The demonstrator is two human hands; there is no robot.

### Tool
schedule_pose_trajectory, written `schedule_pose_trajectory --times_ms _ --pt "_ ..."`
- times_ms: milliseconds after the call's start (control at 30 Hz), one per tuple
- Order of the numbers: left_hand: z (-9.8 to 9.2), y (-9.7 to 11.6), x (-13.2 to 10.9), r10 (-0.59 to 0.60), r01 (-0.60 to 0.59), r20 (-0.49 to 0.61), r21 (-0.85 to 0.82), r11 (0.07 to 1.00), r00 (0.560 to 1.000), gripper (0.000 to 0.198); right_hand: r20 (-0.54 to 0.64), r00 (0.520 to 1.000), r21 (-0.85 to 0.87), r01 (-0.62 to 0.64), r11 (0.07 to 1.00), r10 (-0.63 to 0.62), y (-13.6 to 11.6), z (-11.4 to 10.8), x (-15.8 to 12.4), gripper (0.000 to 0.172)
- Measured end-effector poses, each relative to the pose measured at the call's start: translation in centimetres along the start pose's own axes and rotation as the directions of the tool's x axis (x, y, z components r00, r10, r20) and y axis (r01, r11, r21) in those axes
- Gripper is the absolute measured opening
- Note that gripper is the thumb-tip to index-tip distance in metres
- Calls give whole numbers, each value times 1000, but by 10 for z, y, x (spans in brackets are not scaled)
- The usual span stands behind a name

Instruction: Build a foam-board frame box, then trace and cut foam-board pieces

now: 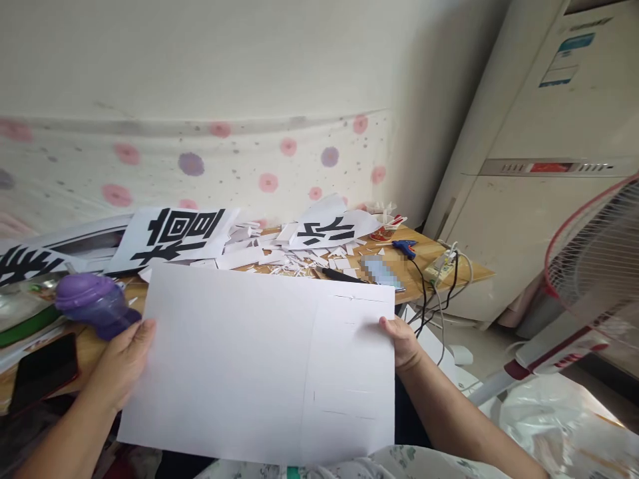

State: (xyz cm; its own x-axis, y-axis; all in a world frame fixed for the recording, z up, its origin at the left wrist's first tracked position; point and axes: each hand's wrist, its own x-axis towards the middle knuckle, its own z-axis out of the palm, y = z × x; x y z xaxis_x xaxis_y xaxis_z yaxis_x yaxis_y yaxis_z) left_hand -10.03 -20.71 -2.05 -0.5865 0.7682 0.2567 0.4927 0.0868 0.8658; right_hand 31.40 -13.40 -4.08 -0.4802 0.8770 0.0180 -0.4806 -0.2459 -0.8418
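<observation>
A large white board (234, 359) is held up in front of me, between both hands. My left hand (127, 359) grips its left edge, with the thumb on the front face. On the right edge, my right hand (402, 339) is closed with its thumb on the face and its fingers hidden behind. A faint vertical line and several short thin cuts or marks show on the board's right part. Behind it, white scraps (284, 256) lie on the wooden table (424, 286), beside a dark pen-like tool (342, 275).
Printed character sheets (132, 239) lie at the back. A purple bottle (94, 303) and black phone (44, 372) are at left. At right are a blurred rectangular item (380, 271), a blue glue gun (405, 249), a power strip (442, 266) with cables, and a fan (599, 266).
</observation>
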Motion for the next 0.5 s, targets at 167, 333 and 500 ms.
schedule_pose_trajectory --times_ms 167,333,500 --pt "-1 -22 -2 -248 289 178 -269 919 952 76 101 990 48 -106 993 101 12 -1 11 53" --pt "1 -29 -1 -267 308 194 -229 923 944 82 166 978 67 -138 988 125 15 2 19 55" --pt "9 -34 0 -210 230 156 -123 966 965 85 236 961 44 -155 987 140 7 12 30 60"
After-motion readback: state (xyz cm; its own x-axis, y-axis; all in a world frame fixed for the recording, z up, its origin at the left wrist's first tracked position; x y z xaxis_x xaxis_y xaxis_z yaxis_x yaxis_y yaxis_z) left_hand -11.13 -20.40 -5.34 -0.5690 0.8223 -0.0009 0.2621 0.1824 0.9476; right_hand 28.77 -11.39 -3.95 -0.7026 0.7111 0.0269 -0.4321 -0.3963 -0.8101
